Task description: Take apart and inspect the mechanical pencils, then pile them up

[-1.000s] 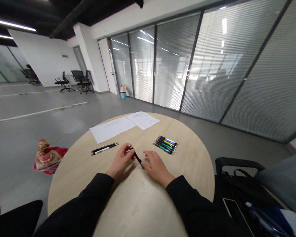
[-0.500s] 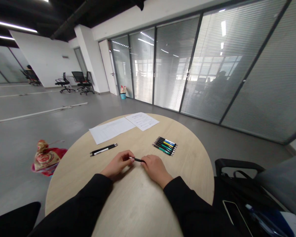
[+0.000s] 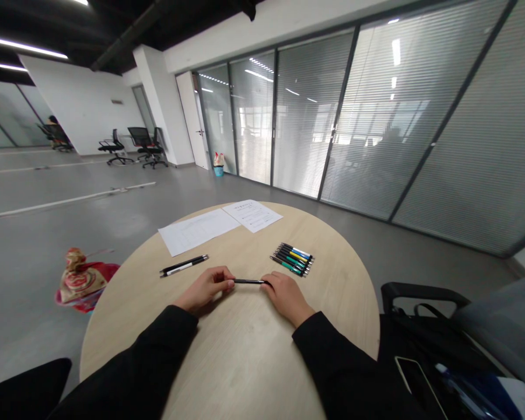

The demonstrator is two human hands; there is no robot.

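Note:
Between my two hands a slim black pen (image 3: 248, 282) lies level, just above the round wooden table (image 3: 245, 361). My left hand (image 3: 210, 286) pinches its left end between thumb and fingers. The fingers of my right hand (image 3: 284, 293) close around its right end; that tip is hidden. Left of my hands, two pens (image 3: 184, 266), one black and one with a white barrel, lie side by side. Beyond my right hand is a neat row of several pens (image 3: 292, 259) with green, yellow, blue and white barrels.
Two printed paper sheets (image 3: 201, 228) overlap at the table's far side. A red and gold bag (image 3: 85, 280) stands on the floor at left. At right, a chair (image 3: 424, 297) holds a phone (image 3: 420, 382) and a bottle (image 3: 468, 391). Glass partitions with blinds stand behind.
My right hand has slid a little to the right, away from my left hand. More of the black pen now shows between them. The other pens and papers have stayed put.

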